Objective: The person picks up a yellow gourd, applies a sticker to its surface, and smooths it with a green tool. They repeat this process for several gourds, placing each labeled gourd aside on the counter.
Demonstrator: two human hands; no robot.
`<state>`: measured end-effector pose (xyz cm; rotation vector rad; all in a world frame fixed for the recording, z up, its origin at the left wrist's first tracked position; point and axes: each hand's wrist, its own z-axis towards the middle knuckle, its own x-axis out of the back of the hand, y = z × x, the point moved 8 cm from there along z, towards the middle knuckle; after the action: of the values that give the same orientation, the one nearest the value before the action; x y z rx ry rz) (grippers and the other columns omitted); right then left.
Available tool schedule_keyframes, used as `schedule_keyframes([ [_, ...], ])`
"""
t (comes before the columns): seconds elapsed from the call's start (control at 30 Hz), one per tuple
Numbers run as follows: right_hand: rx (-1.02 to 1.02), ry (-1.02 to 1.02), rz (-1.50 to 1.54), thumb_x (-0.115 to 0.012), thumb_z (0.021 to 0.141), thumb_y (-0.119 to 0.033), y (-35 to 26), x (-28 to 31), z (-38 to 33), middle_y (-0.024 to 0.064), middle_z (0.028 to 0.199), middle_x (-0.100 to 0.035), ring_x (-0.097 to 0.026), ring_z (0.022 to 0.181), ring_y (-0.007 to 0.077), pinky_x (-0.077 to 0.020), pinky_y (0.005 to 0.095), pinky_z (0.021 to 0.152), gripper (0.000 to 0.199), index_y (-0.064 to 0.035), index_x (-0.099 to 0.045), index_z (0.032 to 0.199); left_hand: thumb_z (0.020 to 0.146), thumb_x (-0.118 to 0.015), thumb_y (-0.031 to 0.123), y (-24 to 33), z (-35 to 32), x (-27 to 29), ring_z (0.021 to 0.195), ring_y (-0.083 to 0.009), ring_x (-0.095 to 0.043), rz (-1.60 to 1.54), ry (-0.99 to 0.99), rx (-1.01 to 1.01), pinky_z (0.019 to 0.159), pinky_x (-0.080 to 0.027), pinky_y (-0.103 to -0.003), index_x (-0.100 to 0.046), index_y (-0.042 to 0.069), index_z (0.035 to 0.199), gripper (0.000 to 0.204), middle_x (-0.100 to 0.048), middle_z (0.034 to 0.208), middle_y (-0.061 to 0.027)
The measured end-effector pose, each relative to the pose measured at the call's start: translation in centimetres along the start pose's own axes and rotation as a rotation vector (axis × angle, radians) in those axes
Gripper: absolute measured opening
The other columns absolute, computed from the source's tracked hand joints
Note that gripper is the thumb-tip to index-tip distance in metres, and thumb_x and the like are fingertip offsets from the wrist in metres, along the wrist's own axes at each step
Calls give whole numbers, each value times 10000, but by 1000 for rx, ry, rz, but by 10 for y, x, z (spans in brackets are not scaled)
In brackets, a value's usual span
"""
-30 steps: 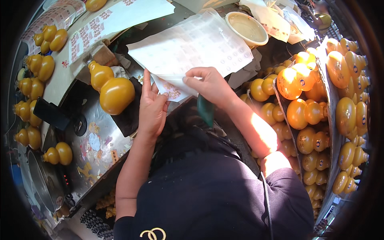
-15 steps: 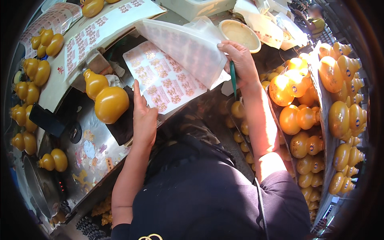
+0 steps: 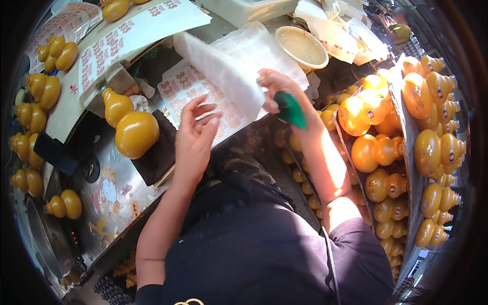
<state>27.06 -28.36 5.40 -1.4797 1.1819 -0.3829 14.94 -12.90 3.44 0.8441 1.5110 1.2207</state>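
My right hand (image 3: 280, 87) holds a flat green scraper (image 3: 291, 111) against its palm. Its fingertips are at the edge of a translucent sheet (image 3: 221, 68), which is lifted and folded over; blur hides whether they pinch it. Beneath lies a white decal sheet (image 3: 175, 86) printed with rows of red and gold characters. Over the sheet's near edge, my left hand (image 3: 195, 137) hovers with its fingers apart and holds nothing. Left of that hand, a glossy yellow gourd (image 3: 136, 133) rests on a dark cloth (image 3: 161, 155).
A cream bowl (image 3: 303, 47) stands beyond my right hand, near a white plastic bin (image 3: 244, 11). More gourds (image 3: 373, 107) fill racks on the right. Along the left are a phone (image 3: 55, 152), a metal pan (image 3: 43, 239) and another decal sheet (image 3: 127, 43). A person (image 3: 399, 33) is far right.
My left hand has come off the decal sheet and shifted right, fingers spreading. My right hand has moved left and nearer, swinging the translucent sheet; the scraper has turned its flat face up.
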Motion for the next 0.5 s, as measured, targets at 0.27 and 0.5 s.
schedule_keyframes([
  [0.27, -210, -141, -102, -660, 853, -103, 44, -35, -4, 37, 636, -561, -527, 438, 104, -373, 222, 383, 106, -16, -618, 896, 893, -679, 168, -26, 8, -6, 997, -173, -593, -97, 41, 152, 861, -498, -280, -414, -25, 1224, 466, -531, 1138, -129],
  [0.5, -181, -116, -140, -673, 857, -129, 49, -30, 0, 38, 685, -599, -532, 466, 85, -392, 211, 419, 133, -5, -633, 888, 925, -627, 121, -39, 3, 1, 968, -155, -605, -253, 62, 179, 877, -529, -297, -464, -39, 1170, 335, -566, 1096, -129],
])
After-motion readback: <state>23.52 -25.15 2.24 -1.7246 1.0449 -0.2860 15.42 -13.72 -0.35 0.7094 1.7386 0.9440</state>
